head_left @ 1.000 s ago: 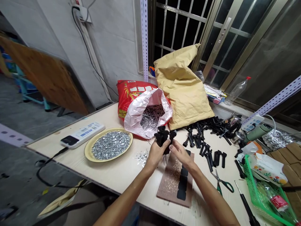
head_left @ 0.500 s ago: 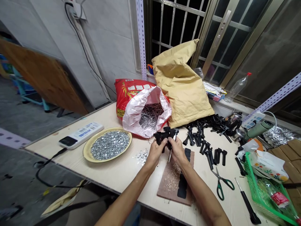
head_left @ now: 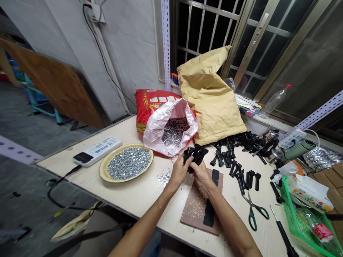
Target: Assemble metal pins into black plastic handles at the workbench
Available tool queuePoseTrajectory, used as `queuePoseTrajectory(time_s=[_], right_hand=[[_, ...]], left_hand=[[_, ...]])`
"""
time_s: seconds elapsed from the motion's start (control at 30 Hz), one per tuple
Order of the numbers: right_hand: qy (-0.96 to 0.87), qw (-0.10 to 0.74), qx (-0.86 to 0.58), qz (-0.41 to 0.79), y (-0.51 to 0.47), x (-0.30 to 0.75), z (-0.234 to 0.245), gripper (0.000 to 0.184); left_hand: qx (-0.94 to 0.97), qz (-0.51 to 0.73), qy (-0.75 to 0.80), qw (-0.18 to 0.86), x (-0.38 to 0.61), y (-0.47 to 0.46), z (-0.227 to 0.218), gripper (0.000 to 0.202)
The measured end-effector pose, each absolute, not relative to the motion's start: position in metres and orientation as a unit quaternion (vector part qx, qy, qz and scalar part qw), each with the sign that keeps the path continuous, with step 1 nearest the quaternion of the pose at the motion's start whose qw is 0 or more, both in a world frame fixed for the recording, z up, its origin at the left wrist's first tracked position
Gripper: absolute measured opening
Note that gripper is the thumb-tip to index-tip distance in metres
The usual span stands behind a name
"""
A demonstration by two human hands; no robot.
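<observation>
**Blk plastic parts [head_left: 196,155] bunched in both hands**

L hand [head_left: 180,174] & R hand [head_left: 202,177] both closed on the bunch, fingers [head_left: 188,164] curled tight round it, no gap showing. Bunch sits just above brown board [head_left: 194,210], near its top edge; exact no. of pcs hidden by the grip. Board has blk strips [head_left: 209,213] on it. More parts lie in loose pile [head_left: 241,142] to the right, scissors [head_left: 255,210] nearby. Left of hands: white bag of nails [head_left: 158,134], plate [head_left: 103,171] of washers.

Handling, my guess: light, stiff, hard plastic, unlikely to bend. Bits may slide against each other in a bunch, so best held by thick shafts, fingers wrapped round, not by the ends.
</observation>
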State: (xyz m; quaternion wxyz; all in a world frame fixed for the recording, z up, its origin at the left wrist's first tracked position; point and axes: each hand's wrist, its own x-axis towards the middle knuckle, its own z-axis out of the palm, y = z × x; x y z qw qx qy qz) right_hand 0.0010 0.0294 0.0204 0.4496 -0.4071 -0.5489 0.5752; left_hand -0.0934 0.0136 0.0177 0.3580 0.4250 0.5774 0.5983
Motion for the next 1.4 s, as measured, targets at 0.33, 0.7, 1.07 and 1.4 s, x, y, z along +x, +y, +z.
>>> queuePoseTrajectory(time_s=[0.33,0.7,1.07,1.4], right_hand=[[-0.519,0.494,-0.464,0.520,0.026,-0.002,0.024,0.020],[-0.475,0.524,-0.471,0.528,0.018,0.003,0.025,0.027],[-0.466,0.467,-0.519,0.543,0.015,-0.002,0.011,0.021],[-0.453,0.462,-0.546,0.532,0.015,-0.007,0.002,0.021]], left_hand=[[0.385,0.654,0.613,0.223,-0.098,0.003,0.017,0.032],[0.304,0.678,0.614,0.266,-0.098,-0.004,0.025,0.042],[0.325,0.646,0.618,0.307,-0.103,-0.001,0.014,0.044],[0.402,0.669,0.600,0.172,-0.109,-0.008,0.016,0.040]])
